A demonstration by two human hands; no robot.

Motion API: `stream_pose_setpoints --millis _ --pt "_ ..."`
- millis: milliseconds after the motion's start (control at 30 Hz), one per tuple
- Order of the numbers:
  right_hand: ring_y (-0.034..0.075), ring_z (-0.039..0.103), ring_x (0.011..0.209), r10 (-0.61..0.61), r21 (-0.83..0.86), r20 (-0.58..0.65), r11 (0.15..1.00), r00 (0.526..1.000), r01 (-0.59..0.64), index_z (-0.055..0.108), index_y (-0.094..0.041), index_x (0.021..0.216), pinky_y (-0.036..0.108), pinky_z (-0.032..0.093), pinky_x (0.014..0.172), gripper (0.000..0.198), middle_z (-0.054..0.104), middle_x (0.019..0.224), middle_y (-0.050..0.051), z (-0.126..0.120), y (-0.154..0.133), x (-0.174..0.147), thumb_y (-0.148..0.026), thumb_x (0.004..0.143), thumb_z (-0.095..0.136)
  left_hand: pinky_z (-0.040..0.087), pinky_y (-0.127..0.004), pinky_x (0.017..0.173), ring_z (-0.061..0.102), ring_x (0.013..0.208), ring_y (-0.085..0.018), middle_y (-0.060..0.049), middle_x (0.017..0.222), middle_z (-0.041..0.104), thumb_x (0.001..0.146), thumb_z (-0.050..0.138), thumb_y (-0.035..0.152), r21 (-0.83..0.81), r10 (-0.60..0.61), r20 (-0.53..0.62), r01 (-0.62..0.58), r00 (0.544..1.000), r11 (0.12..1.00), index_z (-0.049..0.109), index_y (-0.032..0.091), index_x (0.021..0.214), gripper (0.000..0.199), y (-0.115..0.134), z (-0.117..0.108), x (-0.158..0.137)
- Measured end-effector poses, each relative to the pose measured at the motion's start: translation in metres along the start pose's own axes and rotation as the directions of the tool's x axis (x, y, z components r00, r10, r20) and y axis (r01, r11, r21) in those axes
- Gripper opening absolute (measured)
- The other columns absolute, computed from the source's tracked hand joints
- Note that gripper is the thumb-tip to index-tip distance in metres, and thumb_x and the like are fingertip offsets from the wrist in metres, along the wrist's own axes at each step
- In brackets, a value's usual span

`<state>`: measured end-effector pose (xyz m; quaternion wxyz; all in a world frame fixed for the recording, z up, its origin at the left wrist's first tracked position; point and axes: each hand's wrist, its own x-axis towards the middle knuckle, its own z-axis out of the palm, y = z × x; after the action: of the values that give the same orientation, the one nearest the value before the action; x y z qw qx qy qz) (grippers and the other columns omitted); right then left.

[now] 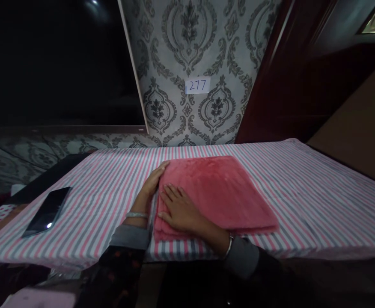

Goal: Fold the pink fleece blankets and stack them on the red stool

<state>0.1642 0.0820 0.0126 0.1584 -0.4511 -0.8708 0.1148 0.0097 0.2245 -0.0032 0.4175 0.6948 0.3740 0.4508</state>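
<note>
A folded pink plush blanket (pixel 219 192) lies flat on the table, its layers showing along the near and left edges. Along its left edge rests my left hand (pixel 154 179), fingers stretched toward the far left corner. My right hand (pixel 179 209) lies flat on top of the blanket near the same edge, with the fingers spread and pointing to the upper left. Neither hand grips the cloth. Both wrists wear bracelets below rolled grey cuffs.
A striped pink, grey and white cloth (pixel 303 192) covers the table. On its left side lies a dark phone (pixel 48 211). Behind are a large television (pixel 59 64), patterned wallpaper with a paper label (pixel 197 85) reading 277, and a dark red door (pixel 296 77) at right.
</note>
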Motion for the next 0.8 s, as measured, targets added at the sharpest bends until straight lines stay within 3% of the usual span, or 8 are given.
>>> stream_pose_setpoints --millis 133,300,433,500,567,700,800 --pt "0.029 0.013 0.152 -0.047 0.064 0.056 0.997 0.997 0.043 0.033 -0.01 0.156 0.051 0.01 0.124 0.065 0.022 0.163 0.016 -0.001 -0.01 -0.014 -0.048 0.103 0.04 0.015 -0.043 0.126 0.027 0.151 -0.024 -0.004 0.157 0.044 0.087 0.054 0.052 0.108 -0.012 0.036 0.008 0.999 0.994 0.063 0.022 0.134 0.057 -0.004 -0.001 0.006" --pt "0.025 0.012 0.153 -0.17 0.274 0.111 0.952 0.979 0.134 0.026 -0.004 0.157 0.042 0.009 0.126 0.076 0.018 0.163 0.018 -0.011 -0.028 -0.046 -0.052 0.101 0.048 0.015 -0.042 0.126 0.027 0.151 -0.023 -0.004 0.158 0.041 0.088 0.05 0.052 0.187 -0.014 0.034 0.008 0.999 0.982 0.061 0.023 0.136 0.058 -0.007 0.0 0.006" --pt "0.024 0.04 0.143 -0.245 0.445 0.099 0.878 0.964 0.177 0.038 -0.016 0.154 0.039 0.033 0.118 0.068 0.041 0.156 0.013 -0.04 -0.009 -0.056 -0.051 0.098 0.054 0.019 -0.044 0.125 0.031 0.15 -0.024 -0.005 0.157 0.043 0.088 0.049 0.054 0.242 -0.02 0.019 0.015 1.0 0.97 0.06 0.022 0.138 0.06 -0.007 -0.004 0.005" --pt "0.024 0.048 0.136 -0.131 0.41 -0.016 0.903 0.991 0.126 0.046 -0.016 0.15 0.04 0.039 0.115 0.059 0.049 0.15 0.012 -0.061 0.019 -0.05 -0.046 0.099 0.052 0.023 -0.044 0.124 0.035 0.148 -0.025 -0.005 0.156 0.045 0.089 0.048 0.053 0.268 -0.032 0.012 0.028 0.999 0.963 0.057 0.022 0.141 0.061 -0.004 -0.007 0.007" --pt "0.026 0.043 0.14 0.024 0.281 -0.149 0.96 0.989 0.019 0.049 -0.011 0.147 0.042 0.032 0.118 0.054 0.047 0.151 0.015 -0.083 0.055 -0.039 -0.038 0.1 0.05 0.026 -0.045 0.123 0.038 0.146 -0.025 -0.006 0.155 0.046 0.09 0.047 0.051 0.35 -0.027 -0.016 0.031 1.0 0.936 0.055 0.022 0.142 0.06 0.003 -0.008 0.014" --pt "0.029 0.026 0.149 0.245 -0.007 -0.12 0.969 0.962 -0.247 0.043 -0.013 0.151 0.047 0.023 0.122 0.054 0.037 0.158 0.013 -0.115 0.123 -0.01 -0.032 0.1 0.046 0.018 -0.056 0.122 0.03 0.15 -0.028 -0.009 0.157 0.042 0.094 0.045 0.05 0.62 -0.014 0.016 0.001 1.0 0.784 0.053 0.025 0.143 0.056 0.031 0.008 0.033" --pt "0.031 0.017 0.151 0.357 -0.144 -0.09 0.919 0.93 -0.367 0.035 -0.022 0.156 0.057 0.021 0.12 0.055 0.03 0.162 0.009 -0.113 0.154 0.004 -0.041 0.104 0.037 0.012 -0.065 0.119 0.022 0.152 -0.034 -0.012 0.16 0.036 0.095 0.044 0.055 0.761 -0.054 0.096 -0.038 0.994 0.648 0.049 0.026 0.146 0.059 0.046 0.036 0.038"
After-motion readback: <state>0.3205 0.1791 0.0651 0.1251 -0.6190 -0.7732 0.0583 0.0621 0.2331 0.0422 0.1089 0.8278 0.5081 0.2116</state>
